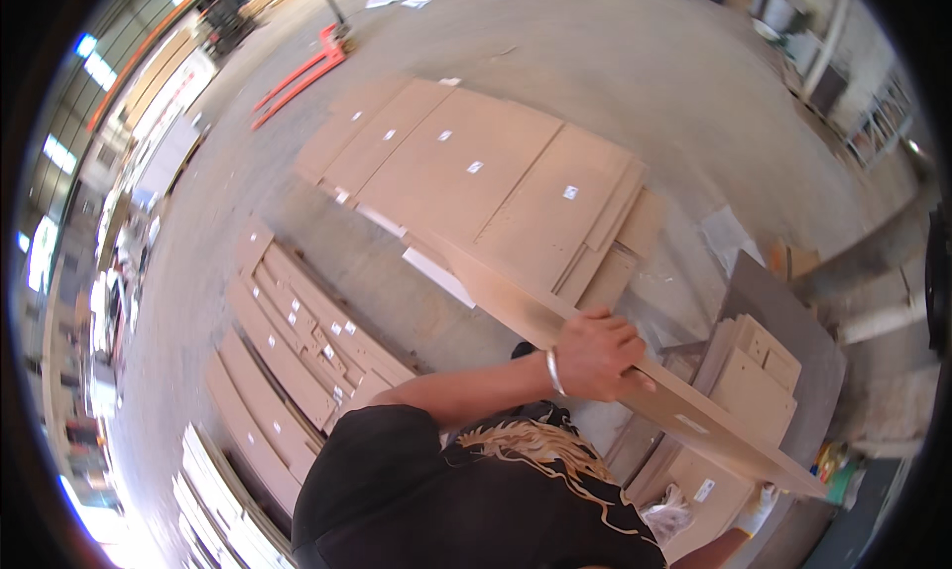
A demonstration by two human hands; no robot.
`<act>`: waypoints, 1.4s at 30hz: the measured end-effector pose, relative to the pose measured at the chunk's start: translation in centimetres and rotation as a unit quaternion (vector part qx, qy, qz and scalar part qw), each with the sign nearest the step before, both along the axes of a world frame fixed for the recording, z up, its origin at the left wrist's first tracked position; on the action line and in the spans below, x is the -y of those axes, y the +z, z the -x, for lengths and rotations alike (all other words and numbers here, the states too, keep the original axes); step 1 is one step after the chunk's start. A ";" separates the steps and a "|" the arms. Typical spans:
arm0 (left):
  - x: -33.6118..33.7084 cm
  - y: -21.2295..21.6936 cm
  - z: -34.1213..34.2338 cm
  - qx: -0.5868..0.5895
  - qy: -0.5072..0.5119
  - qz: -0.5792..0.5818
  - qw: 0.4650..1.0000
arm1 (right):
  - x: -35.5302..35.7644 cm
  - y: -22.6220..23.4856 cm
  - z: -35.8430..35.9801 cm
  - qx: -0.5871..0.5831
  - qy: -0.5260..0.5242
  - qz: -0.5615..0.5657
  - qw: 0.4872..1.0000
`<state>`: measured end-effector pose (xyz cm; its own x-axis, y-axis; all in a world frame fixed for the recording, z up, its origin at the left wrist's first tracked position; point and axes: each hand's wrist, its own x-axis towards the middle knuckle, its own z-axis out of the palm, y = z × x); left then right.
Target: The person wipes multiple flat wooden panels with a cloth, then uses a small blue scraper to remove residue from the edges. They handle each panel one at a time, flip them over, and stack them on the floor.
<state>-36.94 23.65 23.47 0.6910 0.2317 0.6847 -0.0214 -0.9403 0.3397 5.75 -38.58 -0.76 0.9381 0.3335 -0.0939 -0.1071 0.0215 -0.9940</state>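
A long brown board [684, 415] stands tilted on edge in front of me, running from the stacked panels down to the lower right. My left hand [600, 356], bare with a silver bracelet at the wrist, is closed over its upper edge. Low at the right, my right hand [761, 511], in a pale glove with a yellow cuff, holds the board near its right end; its fingers are partly hidden and blurred. Beyond the board lies a stack of wide brown panels [496, 172] with small white labels.
More brown panels [307, 331] lie in low stacks at the left, and pale boards [223, 500] nearer me. At the right, a dark surface [813, 380] carries smaller brown pieces [759, 371]. A red pallet jack [307, 73] stands far off on the concrete floor [605, 63].
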 end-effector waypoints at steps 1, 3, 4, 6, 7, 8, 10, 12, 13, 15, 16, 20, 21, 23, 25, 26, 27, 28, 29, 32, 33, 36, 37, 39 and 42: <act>-1.1 0.2 2.1 -0.006 0.030 -0.005 1.000 | -3.1 -0.9 -2.0 -0.038 0.026 0.008 0.999; -4.3 0.3 6.6 -0.034 0.075 -0.015 0.996 | -10.5 -1.9 -4.8 -0.064 0.097 0.031 0.993; -6.3 0.1 8.9 -0.047 0.097 -0.023 0.994 | -14.5 -2.2 -5.0 -0.015 0.142 0.041 0.989; -10.8 -0.5 13.6 -0.063 0.141 -0.009 0.988 | -22.4 -1.6 -3.6 0.038 0.212 0.047 0.975; -13.2 -1.1 15.7 -0.047 0.159 -0.004 0.986 | -26.2 -1.0 -2.0 0.059 0.243 0.049 0.967; -15.7 -1.9 17.7 -0.034 0.176 0.003 0.984 | -29.9 -0.3 0.1 0.080 0.270 0.048 0.958; -19.1 -4.1 21.5 -0.038 0.211 0.038 0.976 | -36.8 1.0 4.9 0.115 0.309 0.049 0.943; -22.4 -6.0 24.6 -0.071 0.242 0.086 0.964 | -43.0 1.6 9.8 0.102 0.292 0.060 0.949; -23.7 -6.9 25.8 -0.104 0.256 0.085 0.957 | -45.7 1.6 12.0 0.087 0.269 0.069 0.957; -25.7 -8.1 27.7 -0.116 0.268 0.095 0.952 | -50.6 0.8 15.9 0.066 0.204 0.040 0.976; -26.7 -8.2 28.5 -0.123 0.276 0.100 0.948 | -52.9 0.4 17.1 0.057 0.201 0.030 0.977; -29.9 -7.5 31.6 -0.127 0.284 0.142 0.940 | -59.2 -0.6 19.8 -0.006 0.216 0.038 0.976; -30.9 -7.1 32.3 -0.125 0.289 0.150 0.937 | -60.5 -0.6 19.8 -0.041 0.198 0.045 0.978; -32.8 -6.4 33.4 -0.121 0.292 0.167 0.934 | -62.8 0.0 19.6 -0.065 0.174 0.070 0.980; -34.8 -5.7 34.0 -0.090 0.289 0.160 0.939 | -65.0 0.9 19.0 -0.045 0.182 0.067 0.980; -35.5 -5.4 34.0 -0.078 0.285 0.163 0.941 | -66.0 1.3 18.8 -0.046 0.153 0.070 0.985; -36.2 -5.1 34.1 -0.085 0.286 0.159 0.941 | -67.3 1.6 18.7 -0.051 0.126 0.073 0.988; -36.6 -4.8 33.8 -0.067 0.289 0.143 0.944 | -68.6 1.7 19.0 -0.060 0.095 0.080 0.991; -36.9 -4.5 33.3 -0.053 0.293 0.132 0.945 | -70.0 1.5 19.5 -0.074 0.063 0.087 0.991; -37.1 -3.5 30.8 -0.030 0.295 0.098 0.950 | -75.6 -0.9 24.0 -0.191 -0.024 0.091 0.977; -37.1 -3.1 29.9 -0.030 0.302 0.092 0.949 | -77.9 -2.4 26.6 -0.304 0.021 0.066 0.950; -37.1 -2.2 27.2 -0.074 0.317 0.100 0.940 | -85.3 -7.6 36.6 -0.526 0.263 -0.138 0.797; -37.1 -2.0 26.2 -0.105 0.322 0.117 0.933 | -87.6 -9.0 39.9 -0.548 0.301 -0.113 0.772; -37.3 -1.8 24.7 -0.104 0.342 0.102 0.929 | -91.1 -10.4 45.5 -0.563 0.341 -0.047 0.751; -38.4 -1.8 23.4 -0.176 0.366 0.107 0.907 | -94.5 -9.8 50.4 -0.576 0.376 -0.009 0.726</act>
<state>-60.30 62.00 21.63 0.4650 0.8190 0.3362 0.7285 -0.5698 0.3803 -44.61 55.88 -10.52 -0.2079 0.7219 -0.6600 -0.8550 -0.4619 -0.2359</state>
